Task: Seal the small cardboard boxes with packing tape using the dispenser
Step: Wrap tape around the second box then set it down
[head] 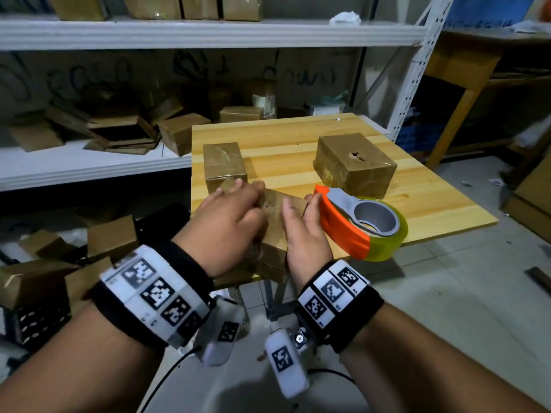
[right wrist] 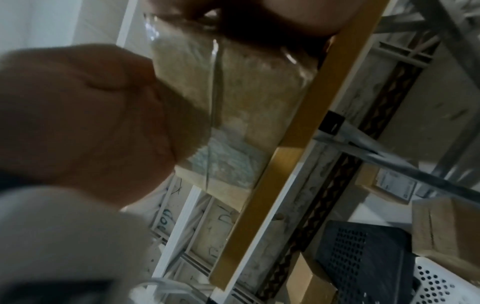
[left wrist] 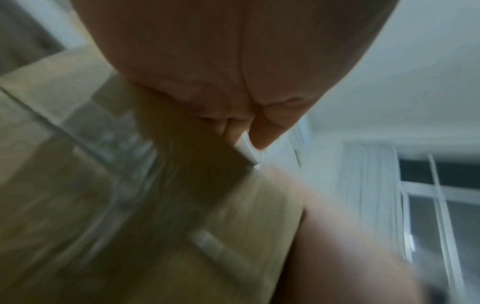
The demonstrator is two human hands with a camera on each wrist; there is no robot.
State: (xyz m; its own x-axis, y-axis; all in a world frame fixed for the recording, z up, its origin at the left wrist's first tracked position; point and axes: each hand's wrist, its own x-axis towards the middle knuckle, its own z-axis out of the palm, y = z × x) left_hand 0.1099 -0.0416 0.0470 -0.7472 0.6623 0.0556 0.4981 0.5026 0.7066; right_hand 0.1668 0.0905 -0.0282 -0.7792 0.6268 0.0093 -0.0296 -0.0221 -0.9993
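1. A small taped box (head: 274, 231) sits at the near edge of the wooden counter (head: 423, 204), tilted, with one corner over the edge.
2. The left hand (head: 229, 225) lies over the box's left side, fingers curled round its far edge, gripping it.
3. The right hand (head: 304, 228) presses against the box's right side, thumb on top and fingers curled round the far right edge; both hands clamp the box between them.
4. The right wrist view shows glossy tape on the box's face; the left wrist view is blurred.
5. The dispenser (head: 354, 222), orange and grey with a yellowish tape roll, rests on the counter just right of the right hand, touched by neither hand.
6. A second box (head: 223, 165) stands just behind the left hand.
7. A third box (head: 354, 165), with a small hole on top, stands behind the dispenser.
8. Shelves (head: 89, 165) to the left hold more cartons.
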